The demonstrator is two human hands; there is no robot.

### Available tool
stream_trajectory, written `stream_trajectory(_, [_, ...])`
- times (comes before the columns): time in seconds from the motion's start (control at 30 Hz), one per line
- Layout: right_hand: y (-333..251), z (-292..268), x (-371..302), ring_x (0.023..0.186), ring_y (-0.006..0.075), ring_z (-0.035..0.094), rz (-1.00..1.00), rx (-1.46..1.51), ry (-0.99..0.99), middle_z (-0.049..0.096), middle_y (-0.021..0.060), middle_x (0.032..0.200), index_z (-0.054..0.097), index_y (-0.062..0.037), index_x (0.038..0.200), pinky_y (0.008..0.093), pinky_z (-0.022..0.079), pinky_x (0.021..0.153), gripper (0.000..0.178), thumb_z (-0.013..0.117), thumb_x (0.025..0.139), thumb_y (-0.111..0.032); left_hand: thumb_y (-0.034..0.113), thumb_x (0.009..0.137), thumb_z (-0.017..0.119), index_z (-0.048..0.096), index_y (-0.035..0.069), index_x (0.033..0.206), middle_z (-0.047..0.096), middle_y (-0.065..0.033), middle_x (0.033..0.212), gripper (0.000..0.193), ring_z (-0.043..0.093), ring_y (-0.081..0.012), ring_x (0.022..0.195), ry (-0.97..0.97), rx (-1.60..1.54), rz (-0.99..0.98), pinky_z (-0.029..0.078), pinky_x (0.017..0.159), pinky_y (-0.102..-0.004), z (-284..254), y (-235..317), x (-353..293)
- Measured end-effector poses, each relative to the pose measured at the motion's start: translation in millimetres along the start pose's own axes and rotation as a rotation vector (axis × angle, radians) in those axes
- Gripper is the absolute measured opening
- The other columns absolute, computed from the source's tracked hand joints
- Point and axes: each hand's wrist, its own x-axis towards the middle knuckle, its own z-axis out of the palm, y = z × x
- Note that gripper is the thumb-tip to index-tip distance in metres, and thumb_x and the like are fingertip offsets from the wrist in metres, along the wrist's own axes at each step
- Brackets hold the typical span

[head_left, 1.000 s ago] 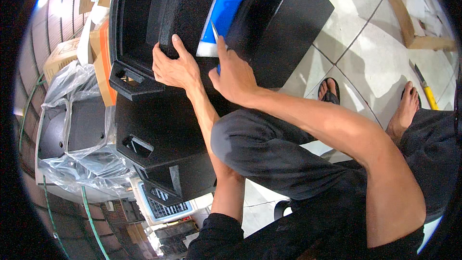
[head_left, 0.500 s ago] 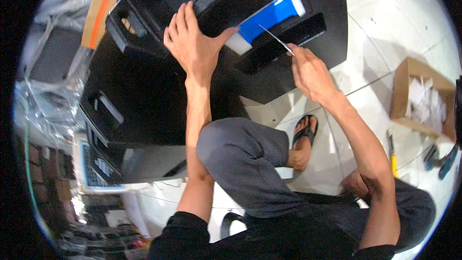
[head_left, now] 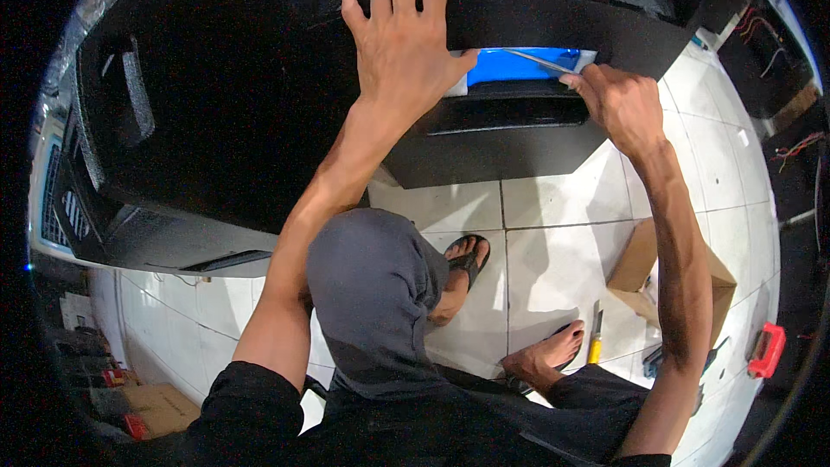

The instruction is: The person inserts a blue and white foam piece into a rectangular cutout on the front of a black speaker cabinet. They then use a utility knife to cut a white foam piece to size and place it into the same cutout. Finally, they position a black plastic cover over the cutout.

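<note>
Now, left hand (head_left: 402,56) spread wide on black cabinet (head_left: 458,160), thumb at near-left end of blue strip (head_left: 510,67), which lies just beyond a dark slot (head_left: 510,115). Right hand (head_left: 624,105) grips thin pointed tool (head_left: 543,61) over strip.

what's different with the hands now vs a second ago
The view swung round. The right hand moved from the end of the blue strip nearer the left hand to the opposite end; the left thumb came over to the strip's left end. Unchanged: the right hand keeps the pointed tool, tip over the strip.
</note>
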Motion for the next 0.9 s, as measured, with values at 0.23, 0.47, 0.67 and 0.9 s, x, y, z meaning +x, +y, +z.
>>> stream_trajectory(0.23, [2.4, -4.8, 19.5, 0.057, 0.0335, 0.066, 0.1, -0.006, 0.007, 0.064, 0.0185, 0.061, 0.065, -0.0041, 0.067, 0.0426, 0.052, 0.053, 0.044, 0.059, 0.094, -0.038, 0.046, 0.056, 0.087, 0.047, 0.008, 0.136, 0.048, -0.0171, 0.128, 0.096, 0.042, -0.035, 0.124, 0.005, -0.013, -0.003, 0.027, 0.105, -0.0566, -6.0, 3.3, 5.1])
stream_trajectory(0.47, [-23.5, -14.4, 33.1, 0.064, 0.0408, 0.067, 0.393, 0.0, -0.185, 0.065, 0.0242, 0.066, 0.072, 0.0001, 0.075, 0.0461, 0.055, 0.061, 0.048, 0.058, 0.093, -0.042, 0.036, 0.054, 0.088, 0.05, 0.001, 0.13, 0.049, -0.022, 0.127, 0.092, 0.043, -0.0385, 0.124, -0.03, -0.045, -0.083, 0.029, 0.107, -0.0572, -16.9, 15.9, 5.7])
stream_trajectory(0.67, [-34.4, -22.2, 36.9, 0.072, 0.0402, 0.069, 0.505, -0.019, -0.17, 0.068, 0.0247, 0.076, 0.072, 0.0003, 0.078, 0.0459, 0.056, 0.066, 0.048, 0.058, 0.092, -0.044, 0.044, 0.055, 0.087, 0.048, 0.005, 0.134, 0.047, -0.0183, 0.129, 0.096, 0.041, -0.0359, 0.126, -0.067, 0.068, -0.066, 0.029, 0.105, -0.0568, -9.6, 15.1, 5.7])
stream_trajectory(0.9, [-43.9, -17.9, 10.0, 0.066, 0.0396, 0.068, 0.448, 0.019, -0.144, 0.066, 0.0246, 0.068, 0.071, 0.0001, 0.069, 0.0453, 0.056, 0.062, 0.051, 0.055, 0.095, -0.041, 0.045, 0.057, 0.087, 0.047, 0.006, 0.137, 0.046, -0.019, 0.129, 0.098, 0.04, -0.0355, 0.126, -0.087, 0.067, -0.027, 0.031, 0.104, -0.0554, -4.0, 11.2, 2.5])
